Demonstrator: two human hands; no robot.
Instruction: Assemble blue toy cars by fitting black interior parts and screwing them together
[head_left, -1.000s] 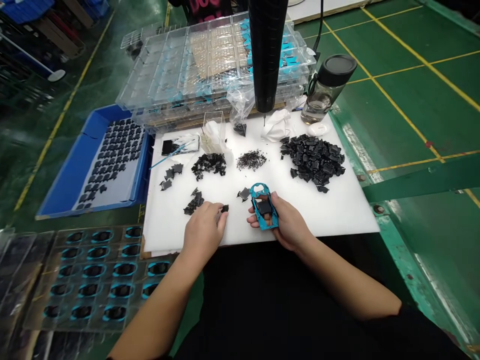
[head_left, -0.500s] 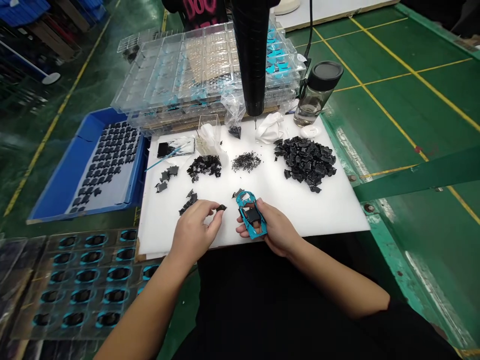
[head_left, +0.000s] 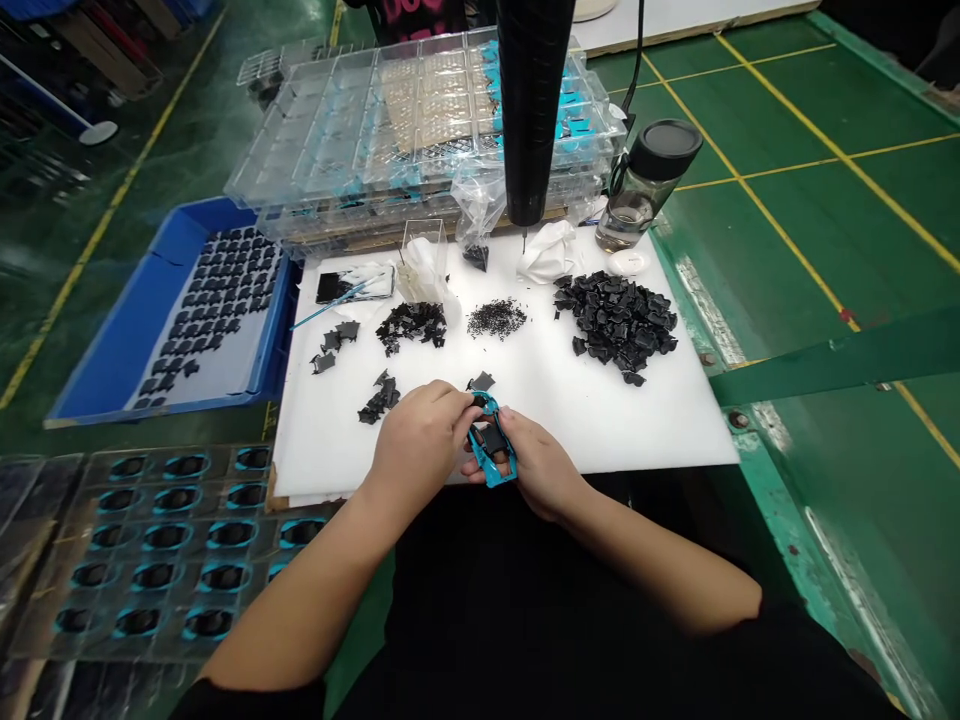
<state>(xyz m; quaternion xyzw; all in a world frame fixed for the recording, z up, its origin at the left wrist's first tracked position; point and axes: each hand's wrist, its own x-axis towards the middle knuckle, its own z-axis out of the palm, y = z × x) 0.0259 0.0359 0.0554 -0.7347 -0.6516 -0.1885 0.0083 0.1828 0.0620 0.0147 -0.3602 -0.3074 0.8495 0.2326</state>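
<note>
Blue frame [head_left: 493, 474], clasped in right grip [head_left: 546, 466]. Small black piece [head_left: 479, 402], pinched in left grip [head_left: 420, 432] at frame's far end; possible misseating from fingertips hiding the fit. Just beyond both grips, loose dark plate [head_left: 482, 382], liable to nudging by knuckles.

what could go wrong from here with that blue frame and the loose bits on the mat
The left hand is at the far end of the blue frame in the right hand, so the small dark part there might seat crooked. Tiny dark pieces lie loose on the white mat; a bump could scatter them. The black driver hangs tip-down above the mat; a raised hand might knock it.
</note>
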